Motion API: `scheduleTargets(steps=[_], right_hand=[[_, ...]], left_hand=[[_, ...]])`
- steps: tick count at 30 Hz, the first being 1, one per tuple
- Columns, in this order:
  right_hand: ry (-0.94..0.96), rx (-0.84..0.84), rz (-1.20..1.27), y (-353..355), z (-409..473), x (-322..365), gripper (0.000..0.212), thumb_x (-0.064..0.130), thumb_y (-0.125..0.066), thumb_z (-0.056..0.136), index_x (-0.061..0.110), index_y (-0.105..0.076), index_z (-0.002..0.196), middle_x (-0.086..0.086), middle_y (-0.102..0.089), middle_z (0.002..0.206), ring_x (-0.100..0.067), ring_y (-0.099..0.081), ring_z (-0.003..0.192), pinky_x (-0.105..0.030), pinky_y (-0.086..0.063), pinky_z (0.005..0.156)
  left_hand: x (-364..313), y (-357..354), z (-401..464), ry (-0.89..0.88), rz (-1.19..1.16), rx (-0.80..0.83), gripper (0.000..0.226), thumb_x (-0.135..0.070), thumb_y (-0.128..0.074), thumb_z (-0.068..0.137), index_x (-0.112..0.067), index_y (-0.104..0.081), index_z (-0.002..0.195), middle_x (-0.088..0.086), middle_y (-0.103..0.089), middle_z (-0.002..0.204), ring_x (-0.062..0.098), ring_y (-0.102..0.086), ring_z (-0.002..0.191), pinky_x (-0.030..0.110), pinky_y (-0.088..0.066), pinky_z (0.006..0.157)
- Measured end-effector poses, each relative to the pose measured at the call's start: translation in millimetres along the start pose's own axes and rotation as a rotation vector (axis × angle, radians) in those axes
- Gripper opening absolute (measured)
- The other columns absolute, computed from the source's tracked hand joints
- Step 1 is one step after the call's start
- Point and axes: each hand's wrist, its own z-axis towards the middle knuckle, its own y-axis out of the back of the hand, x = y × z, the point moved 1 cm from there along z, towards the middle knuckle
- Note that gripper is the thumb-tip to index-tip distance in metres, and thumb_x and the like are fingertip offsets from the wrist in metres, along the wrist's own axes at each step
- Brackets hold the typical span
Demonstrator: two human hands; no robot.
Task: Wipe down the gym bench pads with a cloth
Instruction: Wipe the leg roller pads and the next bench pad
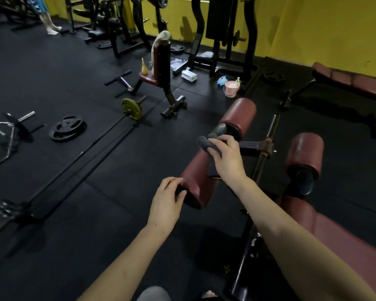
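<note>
A dark red roller pad (197,179) of the bench lies in front of me. My right hand (227,157) holds a dark grey cloth (205,144) against its top. At the pad's near black end, my left hand (168,199) rests with fingers curled around the end cap. Two more red rollers stand beyond: one (239,112) at the far end, another (305,152) to the right. The bench's long red pad (326,231) runs under my right forearm.
A barbell with a yellow plate (131,108) lies on the black rubber floor to the left, beside a loose black plate (66,127). A pink bucket (231,88) stands ahead. Another red bench (352,80) is at the right, an upright seat (161,61) farther back.
</note>
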Motion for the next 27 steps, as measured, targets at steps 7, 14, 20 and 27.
scheduleTargets(steps=[7,14,20,27], right_hand=[[-0.028,0.015,-0.033,-30.5,4.7,-14.1,0.036,0.035,-0.068,0.099,0.022,-0.070,0.132,0.007,-0.065,0.137,-0.012,-0.051,0.134,-0.037,-0.035,0.120],[-0.052,-0.080,-0.009,-33.2,-25.0,2.1,0.031,0.033,-0.072,0.095,0.019,-0.076,0.122,0.006,-0.068,0.130,-0.009,-0.059,0.125,-0.029,-0.043,0.113],[-0.039,-0.167,0.061,-43.3,-107.8,34.8,0.030,0.020,-0.070,0.094,0.011,-0.075,0.122,0.000,-0.066,0.132,-0.006,-0.059,0.127,-0.021,-0.043,0.110],[-0.239,-0.264,0.079,-34.5,1.0,1.6,0.026,0.025,-0.069,0.099,0.015,-0.076,0.121,0.002,-0.071,0.130,-0.011,-0.060,0.128,-0.042,-0.045,0.113]], left_hand=[[17.4,5.6,33.7,0.020,0.007,0.131,0.041,-0.040,-0.073,0.092,-0.026,-0.068,0.130,-0.017,-0.063,0.123,0.001,-0.061,0.107,0.016,-0.047,0.094],[29.9,10.1,51.0,-0.011,0.002,0.213,0.038,-0.048,-0.077,0.087,-0.029,-0.071,0.119,-0.022,-0.061,0.109,-0.004,-0.062,0.090,0.008,-0.041,0.072],[38.1,9.3,52.1,-0.020,-0.101,0.192,0.030,-0.049,-0.080,0.082,-0.027,-0.072,0.101,-0.019,-0.062,0.096,-0.006,-0.061,0.083,0.008,-0.042,0.070],[55.5,3.7,52.3,0.014,-0.216,0.207,0.027,-0.044,-0.078,0.086,-0.026,-0.074,0.107,-0.019,-0.065,0.104,-0.001,-0.063,0.099,0.027,-0.054,0.089]])
